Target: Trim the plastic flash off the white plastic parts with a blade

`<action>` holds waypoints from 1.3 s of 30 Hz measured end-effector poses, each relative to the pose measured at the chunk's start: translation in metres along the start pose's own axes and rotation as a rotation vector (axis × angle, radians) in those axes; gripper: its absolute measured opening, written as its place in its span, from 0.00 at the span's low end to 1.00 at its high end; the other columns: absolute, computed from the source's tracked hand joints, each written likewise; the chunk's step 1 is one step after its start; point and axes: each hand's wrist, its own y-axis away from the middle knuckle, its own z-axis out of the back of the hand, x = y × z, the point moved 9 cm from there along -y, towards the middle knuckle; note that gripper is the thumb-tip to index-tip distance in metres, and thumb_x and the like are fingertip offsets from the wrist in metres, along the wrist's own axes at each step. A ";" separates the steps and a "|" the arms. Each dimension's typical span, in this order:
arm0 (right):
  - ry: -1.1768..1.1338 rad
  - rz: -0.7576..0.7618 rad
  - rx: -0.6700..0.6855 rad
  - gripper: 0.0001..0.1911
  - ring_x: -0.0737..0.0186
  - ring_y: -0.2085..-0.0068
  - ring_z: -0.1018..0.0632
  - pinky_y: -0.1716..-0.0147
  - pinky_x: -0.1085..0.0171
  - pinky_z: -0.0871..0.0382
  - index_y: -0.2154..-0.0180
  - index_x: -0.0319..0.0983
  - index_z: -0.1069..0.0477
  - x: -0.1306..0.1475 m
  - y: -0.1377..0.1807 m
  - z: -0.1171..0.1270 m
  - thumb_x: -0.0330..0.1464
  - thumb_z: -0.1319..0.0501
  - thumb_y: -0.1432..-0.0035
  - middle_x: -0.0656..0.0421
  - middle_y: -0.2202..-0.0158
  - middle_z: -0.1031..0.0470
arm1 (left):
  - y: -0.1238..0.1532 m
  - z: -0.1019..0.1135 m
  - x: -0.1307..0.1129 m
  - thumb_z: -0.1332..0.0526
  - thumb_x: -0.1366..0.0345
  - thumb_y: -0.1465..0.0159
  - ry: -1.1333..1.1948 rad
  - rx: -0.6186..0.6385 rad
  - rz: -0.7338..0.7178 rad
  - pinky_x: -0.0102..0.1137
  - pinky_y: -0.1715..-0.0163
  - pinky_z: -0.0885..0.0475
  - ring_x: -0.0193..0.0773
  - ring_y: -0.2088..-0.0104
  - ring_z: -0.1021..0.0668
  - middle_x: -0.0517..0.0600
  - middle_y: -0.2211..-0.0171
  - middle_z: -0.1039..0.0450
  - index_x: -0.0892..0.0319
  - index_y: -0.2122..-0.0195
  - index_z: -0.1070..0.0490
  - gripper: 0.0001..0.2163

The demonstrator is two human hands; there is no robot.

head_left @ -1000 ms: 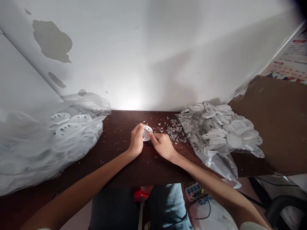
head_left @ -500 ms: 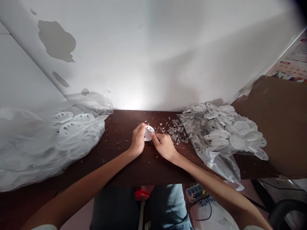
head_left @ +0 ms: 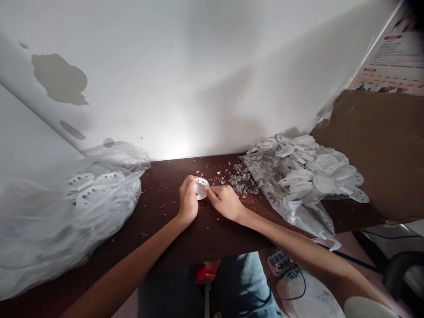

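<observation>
A round white plastic disc (head_left: pixel 201 187) with small dark slots near its top is held up above the dark table, between my two hands. My left hand (head_left: pixel 188 198) grips its left edge, fingers wrapped behind it. On the other side my right hand (head_left: pixel 225 201) is closed, with thumb and forefinger pressed on the disc's right side. Whether a small part is under those fingertips is hidden. Tiny metal pieces (head_left: pixel 243 180) lie in a heap right of my hands, and more are scattered over the tabletop (head_left: pixel 159 190).
At left, a large clear plastic bag (head_left: pixel 99 212) holds many slotted white discs. On the right, a pile of white discs (head_left: pixel 326 176) and small metal bits rest on another plastic bag (head_left: pixel 294 212), beside brown cardboard (head_left: pixel 380 145). A power strip (head_left: pixel 280 263) lies below the table.
The head view has tilted and shifted slightly. Both hands keep hold of the disc, which now faces the camera a little differently.
</observation>
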 end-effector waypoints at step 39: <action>0.001 -0.071 -0.029 0.30 0.66 0.77 0.38 0.73 0.63 0.50 0.78 0.41 0.41 -0.019 -0.001 0.004 0.48 0.50 0.25 0.62 0.80 0.35 | -0.010 -0.020 0.013 0.33 0.49 0.39 0.104 0.204 0.175 0.28 0.80 0.32 0.36 0.74 0.25 0.48 0.70 0.26 0.58 0.62 0.26 0.17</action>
